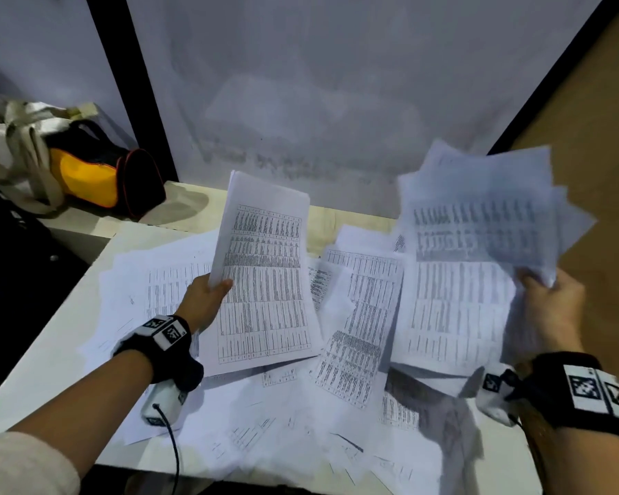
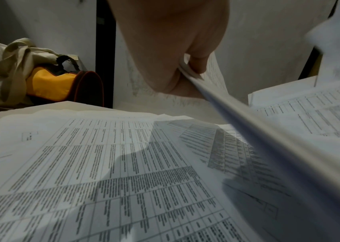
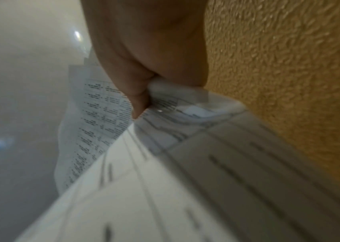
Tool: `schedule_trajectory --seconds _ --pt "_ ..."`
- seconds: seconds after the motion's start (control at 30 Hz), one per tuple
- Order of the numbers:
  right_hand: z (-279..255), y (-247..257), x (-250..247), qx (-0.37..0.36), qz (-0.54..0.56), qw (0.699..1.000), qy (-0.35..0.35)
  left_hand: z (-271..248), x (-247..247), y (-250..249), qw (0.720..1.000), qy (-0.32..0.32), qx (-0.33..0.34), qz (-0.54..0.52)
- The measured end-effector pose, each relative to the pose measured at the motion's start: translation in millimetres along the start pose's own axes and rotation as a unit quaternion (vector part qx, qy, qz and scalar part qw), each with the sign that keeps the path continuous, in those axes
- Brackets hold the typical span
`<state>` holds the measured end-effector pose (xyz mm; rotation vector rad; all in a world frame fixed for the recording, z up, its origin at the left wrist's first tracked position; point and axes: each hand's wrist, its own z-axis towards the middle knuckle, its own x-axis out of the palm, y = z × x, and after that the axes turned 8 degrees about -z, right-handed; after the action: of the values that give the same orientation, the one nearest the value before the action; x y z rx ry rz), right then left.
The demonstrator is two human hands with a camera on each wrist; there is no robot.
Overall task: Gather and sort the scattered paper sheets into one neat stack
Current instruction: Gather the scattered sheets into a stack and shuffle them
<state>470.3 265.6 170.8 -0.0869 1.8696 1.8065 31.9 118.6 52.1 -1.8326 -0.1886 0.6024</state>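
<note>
Printed white sheets with tables lie scattered over the table (image 1: 51, 355). My left hand (image 1: 208, 294) pinches the left edge of a thin, fairly even bundle of sheets (image 1: 265, 280), lifted above the table; the left wrist view shows thumb and fingers (image 2: 196, 65) gripping that bundle's edge (image 2: 237, 111). My right hand (image 1: 547, 298) grips a looser, fanned bundle (image 1: 479, 251) at its right edge, raised and blurred. The right wrist view shows the fingers (image 3: 142, 91) clamped on those sheets (image 3: 164, 163). Loose sheets (image 1: 301, 416) remain flat beneath both bundles.
A yellow and black bag (image 1: 101, 173) and a beige cloth bag (image 1: 11, 144) sit on a lower shelf at the back left. A grey wall (image 1: 318, 101) stands behind the table, an orange textured wall (image 1: 594, 155) to the right. The table's front edge is near me.
</note>
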Motion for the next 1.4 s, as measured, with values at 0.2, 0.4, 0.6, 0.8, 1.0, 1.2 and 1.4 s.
schedule_trajectory --seconds 0.2,0.4,0.6,0.8,1.0,1.2,1.4 --pt "3.4 50.6 -25.8 -0.06 0.094 0.992 -0.062 4.4 2.2 -8.7 1.0 0.005 0.006 -0.003" --pt "-23.2 38.1 26.9 -0.029 0.073 0.992 0.099 -2.4 18.9 -39.5 0.997 0.057 0.011 -0.049" --pt "-52.1 4.1 91.7 0.05 0.072 0.961 0.264 -11.5 24.8 -49.2 0.975 0.16 -0.115 0.101" --pt "-67.4 18.7 113.1 0.089 0.145 0.915 0.367 1.0 7.4 -25.4 0.98 0.073 -0.079 0.167" --pt "-72.3 41.8 109.5 -0.036 0.115 0.971 0.207 -20.9 12.1 -104.3 0.915 0.22 -0.05 -0.335" --pt "-87.2 27.2 121.3 -0.024 0.168 0.957 0.236 -24.4 30.4 -100.9 0.943 0.242 0.09 -0.21" --pt "-96.4 9.7 126.6 -0.004 0.226 0.939 0.259 -23.6 47.5 -84.0 0.951 0.192 0.087 -0.228"
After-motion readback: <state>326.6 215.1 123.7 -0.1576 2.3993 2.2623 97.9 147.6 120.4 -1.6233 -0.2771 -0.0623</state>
